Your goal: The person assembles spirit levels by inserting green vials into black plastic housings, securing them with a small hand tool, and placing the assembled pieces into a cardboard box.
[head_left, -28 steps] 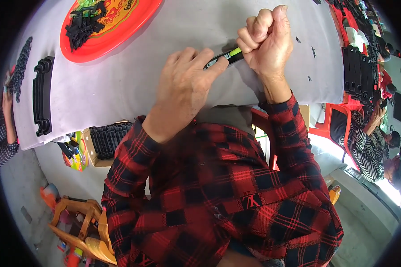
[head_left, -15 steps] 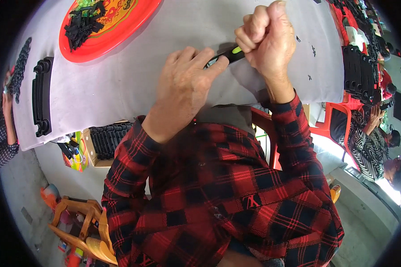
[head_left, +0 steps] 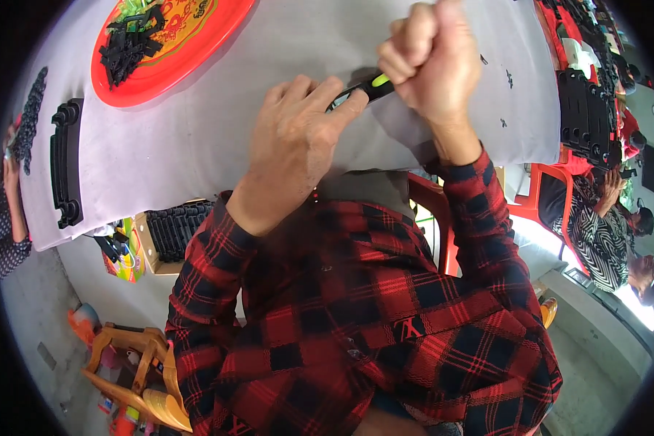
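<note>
My right hand (head_left: 436, 69) is closed in a fist around a black tool with a lime-green stripe (head_left: 380, 81), whose narrow end slants down to the left. At that end my left hand (head_left: 294, 142) is bent over the table, its thumb against the tool and its fingers curled. What lies under the left fingers is hidden. Both hands are just above the pale tablecloth (head_left: 189, 152). Up and to the left, a red plate (head_left: 229, 33) with a yellow pattern holds short black strips (head_left: 127, 51) and some green pieces.
A long black plastic part (head_left: 67, 163) lies by the left table end, near another person's arm (head_left: 12, 189). Black scraps (head_left: 509, 78) dot the cloth at right; a stack of black parts (head_left: 583, 116) stands beyond. Below the table is a carton (head_left: 150, 247) of black parts.
Both hands stay together at the tool; the right fist shifts slightly left and is a little blurred. The plate sits slightly farther left in the picture.
</note>
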Demonstrator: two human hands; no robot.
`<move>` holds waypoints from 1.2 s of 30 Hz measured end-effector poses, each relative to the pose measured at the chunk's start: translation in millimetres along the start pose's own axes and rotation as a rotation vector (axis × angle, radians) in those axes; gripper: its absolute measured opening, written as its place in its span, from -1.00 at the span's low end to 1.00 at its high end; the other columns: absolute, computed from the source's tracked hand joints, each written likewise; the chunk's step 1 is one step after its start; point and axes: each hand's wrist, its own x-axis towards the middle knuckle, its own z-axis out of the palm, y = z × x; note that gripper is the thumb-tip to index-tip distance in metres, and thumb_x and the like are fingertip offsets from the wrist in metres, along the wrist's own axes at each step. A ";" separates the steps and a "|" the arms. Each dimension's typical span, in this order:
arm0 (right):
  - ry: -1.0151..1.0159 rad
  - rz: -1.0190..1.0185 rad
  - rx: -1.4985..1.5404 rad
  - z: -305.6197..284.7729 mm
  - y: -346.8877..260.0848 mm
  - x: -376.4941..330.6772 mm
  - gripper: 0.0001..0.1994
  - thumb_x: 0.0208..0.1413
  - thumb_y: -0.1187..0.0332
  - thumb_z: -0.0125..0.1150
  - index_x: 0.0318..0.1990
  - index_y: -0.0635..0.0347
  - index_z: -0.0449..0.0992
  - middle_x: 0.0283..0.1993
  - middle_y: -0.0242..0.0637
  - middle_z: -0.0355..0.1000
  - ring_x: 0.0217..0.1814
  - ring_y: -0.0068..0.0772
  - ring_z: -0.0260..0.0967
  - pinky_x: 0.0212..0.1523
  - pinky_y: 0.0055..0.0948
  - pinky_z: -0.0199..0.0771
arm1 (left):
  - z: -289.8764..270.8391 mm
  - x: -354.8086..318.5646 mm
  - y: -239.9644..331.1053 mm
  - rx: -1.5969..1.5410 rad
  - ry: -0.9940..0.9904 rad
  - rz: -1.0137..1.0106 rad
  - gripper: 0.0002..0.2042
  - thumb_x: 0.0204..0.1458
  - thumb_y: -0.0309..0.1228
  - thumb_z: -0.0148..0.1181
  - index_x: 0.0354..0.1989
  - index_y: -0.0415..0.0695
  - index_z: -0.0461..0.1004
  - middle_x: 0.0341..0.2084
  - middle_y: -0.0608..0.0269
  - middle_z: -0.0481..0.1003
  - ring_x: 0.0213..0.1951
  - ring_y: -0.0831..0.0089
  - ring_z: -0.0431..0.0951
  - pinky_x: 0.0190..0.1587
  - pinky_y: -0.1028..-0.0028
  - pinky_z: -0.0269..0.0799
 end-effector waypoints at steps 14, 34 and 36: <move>0.021 0.118 -0.023 0.3 3.5 7.5 -0.35 0.47 -0.08 -0.31 -0.68 0.08 0.18 -0.76 -0.44 0.01 -0.78 -0.57 -0.15 -0.72 -0.53 -0.08 | 1.5 -0.4 -0.8 -0.020 0.011 0.001 -0.69 -0.06 -0.50 0.11 -0.10 -0.08 0.60 -0.28 0.30 0.48 -0.25 0.31 0.46 -0.14 0.32 0.38; -0.015 0.058 -0.100 2.4 8.1 6.8 -0.36 0.46 -0.08 -0.32 -0.69 0.05 0.16 -0.77 -0.45 0.00 -0.78 -0.56 -0.14 -0.72 -0.50 -0.07 | -0.6 -0.1 -1.1 -0.039 -0.024 -0.004 -0.67 -0.07 -0.54 0.11 -0.08 -0.09 0.60 -0.28 0.27 0.47 -0.26 0.28 0.43 -0.17 0.30 0.36; -0.014 0.068 -0.074 -0.8 7.4 9.7 -0.36 0.46 -0.09 -0.32 -0.69 0.05 0.16 -0.77 -0.45 0.00 -0.78 -0.56 -0.14 -0.72 -0.50 -0.08 | 0.5 1.6 -1.5 -0.036 -0.024 -0.005 -0.66 -0.06 -0.54 0.10 -0.08 -0.08 0.60 -0.28 0.27 0.47 -0.26 0.28 0.43 -0.17 0.30 0.36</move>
